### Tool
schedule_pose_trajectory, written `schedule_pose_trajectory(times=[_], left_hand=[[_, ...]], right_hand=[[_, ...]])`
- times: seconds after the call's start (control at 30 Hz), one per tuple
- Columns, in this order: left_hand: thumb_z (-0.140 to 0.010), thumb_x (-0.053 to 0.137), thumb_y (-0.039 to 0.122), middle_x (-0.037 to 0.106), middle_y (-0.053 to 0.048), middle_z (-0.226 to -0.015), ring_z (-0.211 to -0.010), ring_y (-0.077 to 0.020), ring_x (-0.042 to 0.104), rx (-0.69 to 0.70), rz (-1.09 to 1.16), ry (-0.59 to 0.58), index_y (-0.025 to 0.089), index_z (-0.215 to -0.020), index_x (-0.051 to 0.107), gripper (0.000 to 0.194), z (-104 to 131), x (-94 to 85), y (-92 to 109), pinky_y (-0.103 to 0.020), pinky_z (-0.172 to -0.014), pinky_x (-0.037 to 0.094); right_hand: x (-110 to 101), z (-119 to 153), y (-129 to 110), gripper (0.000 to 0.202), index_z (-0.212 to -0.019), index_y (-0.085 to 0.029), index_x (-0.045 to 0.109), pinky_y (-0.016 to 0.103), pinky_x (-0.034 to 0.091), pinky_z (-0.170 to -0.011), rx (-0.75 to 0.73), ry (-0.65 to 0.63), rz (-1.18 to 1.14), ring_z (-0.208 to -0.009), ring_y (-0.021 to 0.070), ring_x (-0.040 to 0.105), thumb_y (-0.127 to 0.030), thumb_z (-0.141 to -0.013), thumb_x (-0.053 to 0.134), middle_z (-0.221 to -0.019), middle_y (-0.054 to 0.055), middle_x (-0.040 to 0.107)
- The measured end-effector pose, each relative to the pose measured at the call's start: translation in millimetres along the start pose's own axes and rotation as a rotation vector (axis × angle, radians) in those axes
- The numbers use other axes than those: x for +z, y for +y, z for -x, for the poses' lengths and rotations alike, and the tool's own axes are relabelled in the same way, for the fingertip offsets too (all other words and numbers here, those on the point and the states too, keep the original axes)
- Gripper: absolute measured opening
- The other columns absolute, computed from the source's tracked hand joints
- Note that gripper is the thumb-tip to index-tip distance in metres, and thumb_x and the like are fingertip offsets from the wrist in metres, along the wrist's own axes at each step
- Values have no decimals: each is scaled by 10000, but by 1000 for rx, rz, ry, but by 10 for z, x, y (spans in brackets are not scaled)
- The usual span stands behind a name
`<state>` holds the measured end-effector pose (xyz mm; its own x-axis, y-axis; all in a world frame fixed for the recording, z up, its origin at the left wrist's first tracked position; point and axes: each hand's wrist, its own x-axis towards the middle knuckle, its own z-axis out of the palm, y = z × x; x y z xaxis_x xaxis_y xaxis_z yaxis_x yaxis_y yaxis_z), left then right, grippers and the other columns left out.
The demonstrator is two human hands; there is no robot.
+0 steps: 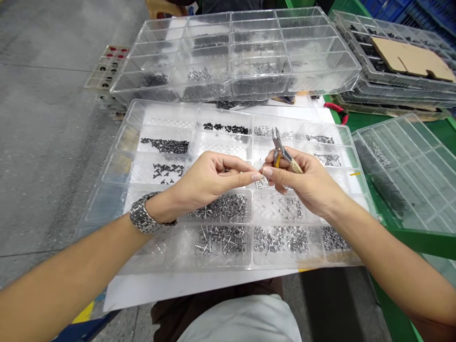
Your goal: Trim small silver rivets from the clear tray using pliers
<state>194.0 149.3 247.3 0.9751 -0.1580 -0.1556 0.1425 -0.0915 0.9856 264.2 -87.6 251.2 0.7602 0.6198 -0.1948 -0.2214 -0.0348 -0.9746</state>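
Note:
My left hand (210,178) and my right hand (309,180) meet fingertip to fingertip above a clear compartment tray (138,107). The left thumb and forefinger are pinched together; whatever is between them is too small to make out. In my right hand rests a pair of nippers (279,142), its jaws pointing up and away, while that thumb and forefinger touch the left fingertips. Below the hands lie silver pin-like parts (228,206) and smaller silver pieces (281,240). Black small parts (166,146) fill compartments to the left of centre.
A second clear divided tray (235,28) stands behind. At the right are stacked trays with cardboard (415,59), a tilted clear tray (413,166) on a green surface, and a red-handled tool (338,111). A smaller parts box (103,71) sits far left.

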Motion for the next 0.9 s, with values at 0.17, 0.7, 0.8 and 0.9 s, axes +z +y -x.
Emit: schedule_pose_trajectory(times=[0.17,0.7,0.8,0.9], left_hand=[[-924,902,446,654,-10,-658,-585,-100,398,-8,23,-3,224,-966,932,228,4,-5,23,-274,-538,274],[-901,940,439,555,37,-584,-532,-66,282,-15,82,29,206,-936,924,236,11,-13,77,-243,-468,224],[-903,941,435,548,40,-573,-528,-66,286,-20,84,28,206,-933,925,231,13,-14,87,-241,-466,229],[-906,939,435,540,45,-555,-520,-67,279,-11,78,26,214,-940,928,224,11,-12,80,-245,-466,226]], right_hand=[[36,19,-1,312,-1064,-242,777,240,556,-544,-69,42,-16,-773,153,697,-327,-867,1004,-956,18,788],[88,97,-51,245,-1042,-252,768,259,581,-549,-225,121,100,-721,141,679,-272,-905,971,-1061,29,851],[97,111,-60,275,-1054,-255,772,250,571,-559,-213,116,87,-729,139,678,-212,-881,981,-1061,23,852],[97,122,-65,274,-1052,-259,775,249,552,-558,-212,115,90,-727,138,669,-198,-880,979,-1048,18,848]])
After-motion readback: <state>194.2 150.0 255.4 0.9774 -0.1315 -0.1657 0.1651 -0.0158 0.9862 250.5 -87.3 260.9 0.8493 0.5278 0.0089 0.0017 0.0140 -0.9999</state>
